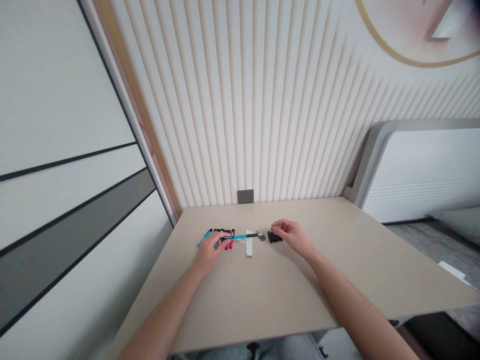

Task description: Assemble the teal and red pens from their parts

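Note:
My left hand (210, 248) is closed around a slim teal pen (240, 236), held level with its black section and thin end pointing right. Beneath and beside that hand lie several red, teal and black pen barrels (229, 245), partly covered by the fingers. White refill-like sticks (249, 248) lie side by side under the pen. A cluster of small metallic pieces (261, 238) sits just past the pen's end. My right hand (292, 236) pinches its fingertips together above short black tubes (274, 237); a tiny pale bit shows there, too small to name.
The parts lie on a beige table (240, 295), which meets a ribbed white wall with a dark socket (245, 196). A white cabinet (75, 225) stands close on the left. To the right is a bed headboard (420, 165).

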The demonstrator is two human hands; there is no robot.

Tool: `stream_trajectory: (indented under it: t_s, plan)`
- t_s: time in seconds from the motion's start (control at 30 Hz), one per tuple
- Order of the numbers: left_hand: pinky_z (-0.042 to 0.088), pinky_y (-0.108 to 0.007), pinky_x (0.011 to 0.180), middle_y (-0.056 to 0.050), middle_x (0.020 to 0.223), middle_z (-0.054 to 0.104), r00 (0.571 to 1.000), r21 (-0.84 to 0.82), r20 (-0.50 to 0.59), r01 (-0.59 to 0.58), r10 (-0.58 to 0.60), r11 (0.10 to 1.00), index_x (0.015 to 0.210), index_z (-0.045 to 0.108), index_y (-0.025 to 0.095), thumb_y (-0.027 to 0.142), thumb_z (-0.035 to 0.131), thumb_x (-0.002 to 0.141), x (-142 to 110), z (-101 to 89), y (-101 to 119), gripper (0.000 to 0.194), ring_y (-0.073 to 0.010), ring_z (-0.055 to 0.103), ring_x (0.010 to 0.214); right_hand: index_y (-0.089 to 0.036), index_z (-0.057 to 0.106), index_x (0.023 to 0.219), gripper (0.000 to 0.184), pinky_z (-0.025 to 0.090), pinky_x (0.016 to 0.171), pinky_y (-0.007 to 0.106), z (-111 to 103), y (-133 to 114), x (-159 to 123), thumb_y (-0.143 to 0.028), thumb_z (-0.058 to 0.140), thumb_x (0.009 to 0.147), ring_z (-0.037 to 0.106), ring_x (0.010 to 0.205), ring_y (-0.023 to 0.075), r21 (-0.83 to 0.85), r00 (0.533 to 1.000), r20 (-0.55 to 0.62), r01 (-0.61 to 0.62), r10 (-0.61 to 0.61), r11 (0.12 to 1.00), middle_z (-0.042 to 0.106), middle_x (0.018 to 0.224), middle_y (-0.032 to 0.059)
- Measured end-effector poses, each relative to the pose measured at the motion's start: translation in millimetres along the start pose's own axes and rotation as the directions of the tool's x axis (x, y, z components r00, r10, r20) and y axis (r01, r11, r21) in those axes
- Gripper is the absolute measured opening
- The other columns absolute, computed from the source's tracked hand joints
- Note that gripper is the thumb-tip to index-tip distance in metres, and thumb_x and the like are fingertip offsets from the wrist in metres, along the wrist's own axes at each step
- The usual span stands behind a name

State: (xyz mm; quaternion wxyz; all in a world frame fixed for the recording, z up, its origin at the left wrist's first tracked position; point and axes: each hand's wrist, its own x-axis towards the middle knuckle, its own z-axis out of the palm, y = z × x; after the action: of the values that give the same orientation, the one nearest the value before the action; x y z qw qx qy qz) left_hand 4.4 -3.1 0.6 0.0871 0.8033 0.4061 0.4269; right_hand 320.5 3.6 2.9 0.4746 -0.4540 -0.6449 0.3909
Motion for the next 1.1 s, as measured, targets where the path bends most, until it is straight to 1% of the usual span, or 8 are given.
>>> stream_trajectory:
  t_s: [0.07, 0.2, 0.47, 0.77, 0.87, 0.93, 1.03, 1.1]
  plan:
    - [0.05, -0.026, 0.067, -0.003, 0.086, 0.072, 1.0, -0.01, -0.01, 0.005, -0.005, 1.0, 0.1, 0.069, 0.021, 0.032, 0.058, 0.09, -0.7, 0.7, -1.4, 0.018, -0.0149, 0.064, 0.071, -0.014, 0.066, 0.094, 0.039, 0.048, 0.063, 0.029, 9.5, -4.2, -3.0, -0.05, 0.066, 0.078, 0.062, 0.069, 0.0159, 0.079, 0.997, 0.072, -0.014, 0.009, 0.997, 0.07, 0.079, 0.0064]
    - [0.05, -0.026, 0.067, -0.003, 0.087, 0.073, 1.0, -0.029, -0.015, 0.012, -0.013, 0.999, 0.1, 0.069, 0.021, 0.031, 0.058, 0.09, -1.1, 1.0, -0.4, 0.018, -0.015, 0.065, 0.072, -0.014, 0.068, 0.091, 0.036, 0.047, 0.065, 0.028, 18.5, -9.4, -6.5, -0.047, 0.068, 0.077, 0.062, 0.07, 0.0151, 0.103, 0.99, 0.138, -0.022, 0.007, 0.994, 0.071, 0.08, 0.0065]
    - [0.051, -0.027, 0.07, -0.004, 0.086, 0.073, 1.0, -0.018, 0.001, -0.008, 0.008, 1.0, 0.099, 0.069, 0.021, 0.032, 0.057, 0.091, -0.2, 0.5, 1.7, 0.018, -0.0155, 0.065, 0.074, -0.015, 0.07, 0.094, 0.036, 0.046, 0.066, 0.027, 23.0, -15.0, -9.6, -0.047, 0.068, 0.078, 0.062, 0.073, 0.0155, 0.05, 0.986, 0.169, -0.015, 0.006, 0.999, 0.072, 0.082, 0.0061]
    - [0.051, -0.027, 0.071, -0.002, 0.083, 0.071, 0.998, -0.035, 0.032, -0.056, 0.057, 0.998, 0.1, 0.066, 0.022, 0.027, 0.059, 0.09, -0.8, 0.7, 5.0, 0.014, -0.0149, 0.064, 0.074, -0.016, 0.07, 0.093, 0.034, 0.045, 0.066, 0.027, 31.1, -4.4, -9.8, -0.045, 0.069, 0.077, 0.061, 0.072, 0.0159, 0.04, 0.987, 0.162, -0.017, 0.01, 0.999, 0.072, 0.084, 0.0058]
    - [0.051, -0.027, 0.072, -0.002, 0.083, 0.071, 0.997, -0.035, 0.039, -0.065, 0.066, 0.997, 0.099, 0.067, 0.022, 0.028, 0.059, 0.09, -1.1, 0.3, 6.1, 0.013, -0.0153, 0.065, 0.075, -0.016, 0.07, 0.092, 0.031, 0.043, 0.064, 0.026, 31.5, -5.3, -10.7, -0.045, 0.066, 0.08, 0.06, 0.07, 0.0158, -0.02, 0.989, 0.149, -0.007, 0.01, 1.0, 0.071, 0.081, 0.0045]
    - [0.051, -0.027, 0.072, -0.003, 0.084, 0.071, 0.997, -0.032, 0.039, -0.068, 0.069, 0.997, 0.099, 0.067, 0.022, 0.029, 0.059, 0.09, -1.2, 0.3, 6.5, 0.013, -0.0154, 0.065, 0.076, -0.016, 0.071, 0.084, 0.03, 0.04, 0.06, 0.025, 31.9, -6.7, -11.8, -0.045, 0.061, 0.084, 0.056, 0.064, 0.0144, -0.104, 0.99, 0.143, 0.009, 0.006, 0.995, 0.068, 0.072, 0.0023]
    - [0.051, -0.027, 0.072, -0.003, 0.087, 0.071, 0.997, -0.026, 0.039, -0.073, 0.074, 0.997, 0.099, 0.068, 0.022, 0.029, 0.059, 0.09, -1.3, 0.8, 6.3, 0.014, -0.0156, 0.065, 0.077, -0.015, 0.068, 0.068, 0.042, 0.037, 0.056, 0.024, 33.1, -8.4, -13.4, -0.045, 0.049, 0.091, 0.051, 0.056, 0.0127, -0.209, 0.989, 0.15, 0.019, 0.013, 0.978, 0.062, 0.059, 0.0003]
    - [0.051, -0.027, 0.071, -0.003, 0.086, 0.072, 0.997, -0.025, 0.033, -0.073, 0.073, 0.997, 0.099, 0.068, 0.022, 0.029, 0.059, 0.09, -1.2, 1.1, 5.8, 0.014, -0.0157, 0.065, 0.077, -0.015, 0.066, 0.064, 0.048, 0.04, 0.059, 0.024, 33.8, -9.0, -13.9, -0.046, 0.043, 0.094, 0.054, 0.059, 0.0136, -0.216, 0.988, 0.155, 0.024, 0.01, 0.976, 0.062, 0.06, 0.0011]
